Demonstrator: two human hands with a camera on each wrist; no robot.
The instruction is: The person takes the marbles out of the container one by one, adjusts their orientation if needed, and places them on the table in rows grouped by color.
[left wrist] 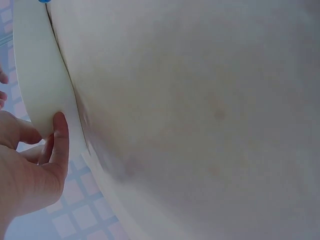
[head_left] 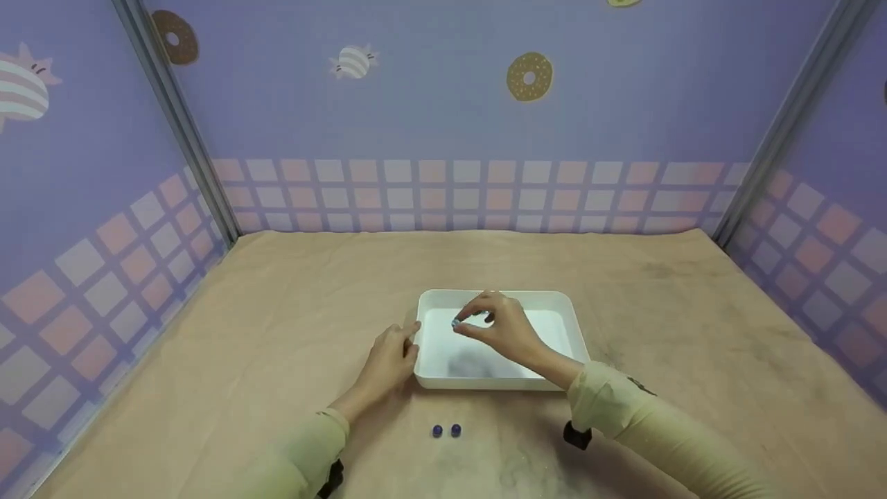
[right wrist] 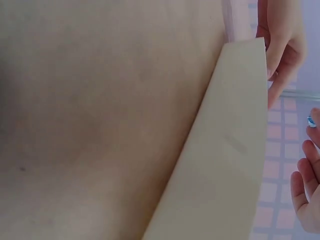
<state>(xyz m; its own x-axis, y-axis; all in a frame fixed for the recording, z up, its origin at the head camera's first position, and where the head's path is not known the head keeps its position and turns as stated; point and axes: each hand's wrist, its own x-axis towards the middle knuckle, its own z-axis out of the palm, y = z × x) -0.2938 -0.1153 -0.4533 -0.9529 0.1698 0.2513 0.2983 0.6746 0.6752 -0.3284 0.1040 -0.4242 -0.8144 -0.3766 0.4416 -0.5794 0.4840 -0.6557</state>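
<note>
Above the inside of a white tray (head_left: 499,382), my right hand (head_left: 511,333) pinches a small clear-and-blue marble (head_left: 455,323) between thumb and forefinger. The same marble (right wrist: 311,121) shows at the right edge of the right wrist view. My left hand (head_left: 389,357) touches the tray's left side. The left wrist view has one of its fingers (left wrist: 60,135) lying against the outer wall and another at the rim. Two dark blue marbles (head_left: 456,430) lie side by side on the table in front of the tray.
Brown paper (head_left: 312,291) covers the table. A patterned back wall (head_left: 443,125) and two side walls enclose it, with metal posts (head_left: 180,125) at the corners. A shadow falls on the tray floor beneath my right hand.
</note>
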